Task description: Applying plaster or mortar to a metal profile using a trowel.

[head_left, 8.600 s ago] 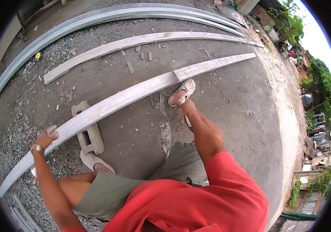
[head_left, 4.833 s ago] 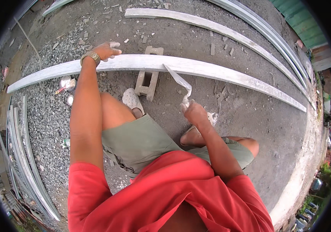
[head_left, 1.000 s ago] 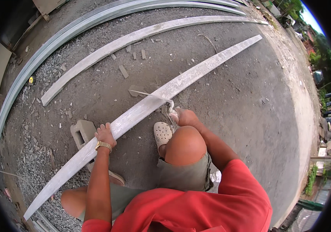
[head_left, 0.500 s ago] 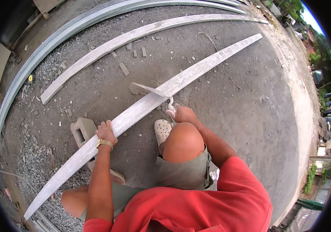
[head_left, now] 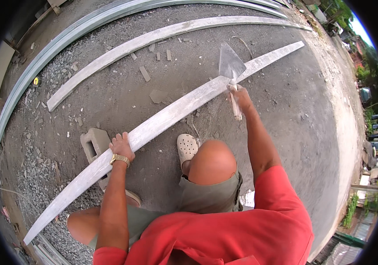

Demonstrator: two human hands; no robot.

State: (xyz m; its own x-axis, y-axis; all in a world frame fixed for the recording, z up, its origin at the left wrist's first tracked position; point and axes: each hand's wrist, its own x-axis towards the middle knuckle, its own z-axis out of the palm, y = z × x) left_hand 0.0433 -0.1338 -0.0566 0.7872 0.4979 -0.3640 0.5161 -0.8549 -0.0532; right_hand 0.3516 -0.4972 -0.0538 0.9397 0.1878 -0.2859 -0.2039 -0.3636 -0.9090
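My right hand is closed around the pale handle of a pointed trowel. Its flat grey blade lies across the right part of a long, dusty, whitish bar and points away from me. The blade's tip sticks out past the bar's far edge. With a watch on the wrist, my left hand grips the same bar farther left, fingers over its top. Under that hand, a hollow concrete block supports the bar. The bar slants from lower left to upper right.
Another pale bar lies on the ground beyond, with long grey metal bars behind it. Small flat chips and gravel are scattered about. A small yellow item sits by the grey bars.
My right hand has moved up and right along the bar with the trowel, whose blade has turned from edge-on to showing its flat face. My left hand has stayed in place.
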